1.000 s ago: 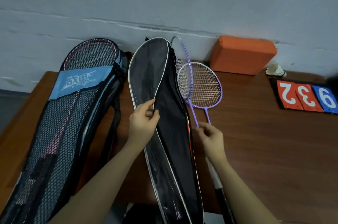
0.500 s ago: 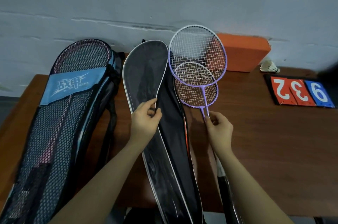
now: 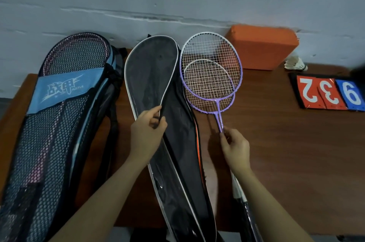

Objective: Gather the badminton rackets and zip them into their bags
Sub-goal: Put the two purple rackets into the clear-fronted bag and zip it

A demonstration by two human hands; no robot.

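While the left hand pinches the white-piped edge of the black racket bag, holding its flap peeled back and the mouth open. Right hand pinching the thin shafts of the two purple rackets, heads stacked one over the other and resting flat-faced just beside the bag's open side, toward the orange block. A second ago, standing edge-on and half tucked behind the flap; half a second ago turned face-on and lifted; now lower and a little further right. Means the pair is gathered and aligned, but not yet inside: still to be slid head-first under the raised flap, then zipped. Blue mesh bag at far left already loaded with a pink racket, zip state not clear. Shuttlecock and score cards well apart on the wooden table.
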